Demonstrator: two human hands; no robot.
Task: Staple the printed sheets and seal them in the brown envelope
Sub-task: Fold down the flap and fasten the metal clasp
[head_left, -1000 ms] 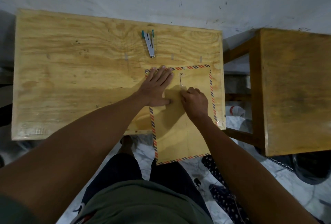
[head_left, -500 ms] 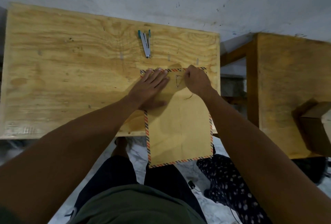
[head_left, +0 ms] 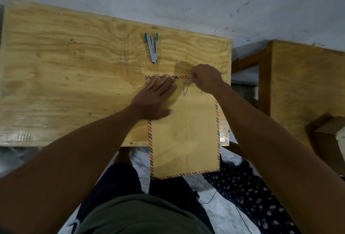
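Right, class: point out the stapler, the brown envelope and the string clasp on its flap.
stapler [head_left: 152, 50], head view, on its metal body.
brown envelope [head_left: 183, 136], head view, on its bare middle.
string clasp [head_left: 185, 89], head view, on the thread between the fasteners.

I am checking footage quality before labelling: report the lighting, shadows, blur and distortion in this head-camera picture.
Head view: dim, warm light; the right hand casts a soft shadow on the table just beyond the envelope; the left hand darkens the wood beside it. Wide-angle bending curves the table's edges. The stapler is sharp; the forearms near the lens look soft. No glare.
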